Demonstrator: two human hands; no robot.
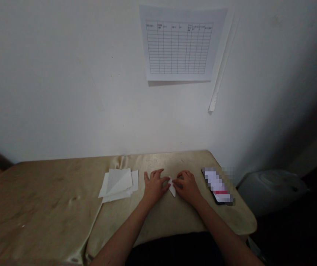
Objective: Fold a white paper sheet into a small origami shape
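A small folded piece of white paper [172, 190] lies on the tan table [50, 199] between my two hands. My left hand [154, 184] rests flat on the table at its left side, fingers spread, fingertips touching the paper's edge. My right hand [186, 184] presses down on the paper's right side with curled fingers. Most of the paper is hidden under the hands; only a pointed tip shows.
A stack of white paper sheets [119, 183] lies left of my hands. A phone [218, 186] with a lit screen lies at the right, near the table's rounded edge. A printed grid sheet [179, 46] hangs on the white wall. A grey bin [272, 188] stands beside the table.
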